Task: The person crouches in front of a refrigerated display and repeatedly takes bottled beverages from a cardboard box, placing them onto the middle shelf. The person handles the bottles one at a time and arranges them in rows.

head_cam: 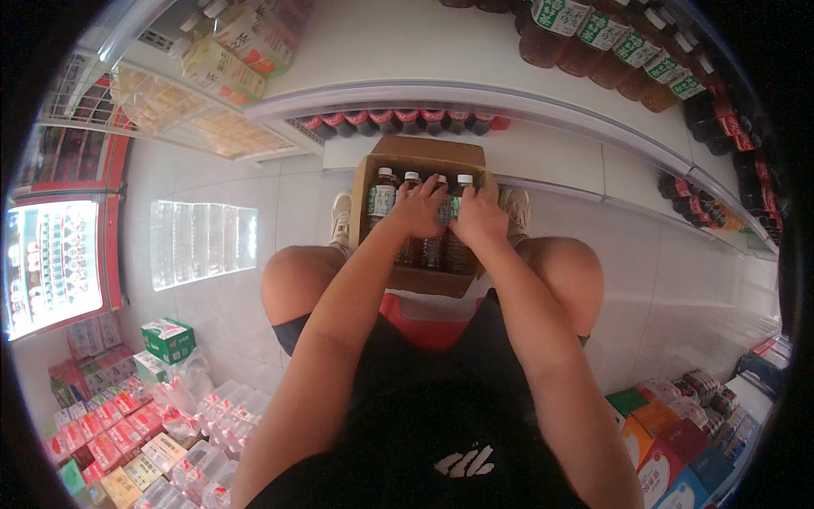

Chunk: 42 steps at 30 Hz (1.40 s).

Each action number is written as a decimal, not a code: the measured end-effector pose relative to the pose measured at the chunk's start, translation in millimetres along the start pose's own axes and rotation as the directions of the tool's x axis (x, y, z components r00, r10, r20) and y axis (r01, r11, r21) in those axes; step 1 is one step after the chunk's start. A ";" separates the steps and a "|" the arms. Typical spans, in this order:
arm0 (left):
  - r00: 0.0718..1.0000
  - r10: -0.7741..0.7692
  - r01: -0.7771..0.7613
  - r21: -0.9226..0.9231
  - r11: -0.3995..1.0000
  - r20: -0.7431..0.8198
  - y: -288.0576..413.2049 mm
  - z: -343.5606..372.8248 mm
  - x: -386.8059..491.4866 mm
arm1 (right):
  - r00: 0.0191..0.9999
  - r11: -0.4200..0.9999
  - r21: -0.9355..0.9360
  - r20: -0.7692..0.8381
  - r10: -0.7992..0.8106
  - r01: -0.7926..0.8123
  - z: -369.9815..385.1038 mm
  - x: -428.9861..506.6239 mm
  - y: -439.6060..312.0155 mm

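Observation:
An opened cardboard box (426,283) stands on the floor between my feet, its flaps folded outward. Inside is a row of dark tea bottles (383,197) with white caps and green-and-white labels. My left hand (418,210) lies over the middle bottles, fingers spread and partly between the necks; whether it grips one is hidden. At the right end of the row, my right hand (484,216) closes around a bottle (464,181), thumb on its left side and some fingers by the box wall.
Before me runs a white shelf unit (445,70) with similar tea bottles (610,44) and a low row of cola bottles (407,121). A red stool (426,324) is beneath me. Left are a lit drinks cooler (57,261) and stacked packs (121,432); cartons (661,439) stand behind right.

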<state>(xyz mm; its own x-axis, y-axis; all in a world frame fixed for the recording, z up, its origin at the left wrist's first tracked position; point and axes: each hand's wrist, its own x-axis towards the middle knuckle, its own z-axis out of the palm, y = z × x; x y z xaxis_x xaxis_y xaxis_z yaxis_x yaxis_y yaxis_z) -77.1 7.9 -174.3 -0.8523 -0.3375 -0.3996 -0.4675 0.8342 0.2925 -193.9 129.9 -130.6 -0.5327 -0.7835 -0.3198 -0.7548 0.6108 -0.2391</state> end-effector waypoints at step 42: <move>0.910 0.051 0.039 -0.207 0.978 0.412 -4.9 7.4 147.1 | 0.904 0.856 0.347 0.049 -0.424 0.382 -74.7 -51.1 -16.1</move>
<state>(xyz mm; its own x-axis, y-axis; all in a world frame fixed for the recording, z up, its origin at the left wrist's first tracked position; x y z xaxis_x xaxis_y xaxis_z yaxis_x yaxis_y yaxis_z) -198.4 -42.6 -240.9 -0.7027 -0.0846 -0.7064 -0.5386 0.7120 0.4504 -183.1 151.6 -41.9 -0.1429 -0.9619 -0.2331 -0.7173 0.2629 -0.6452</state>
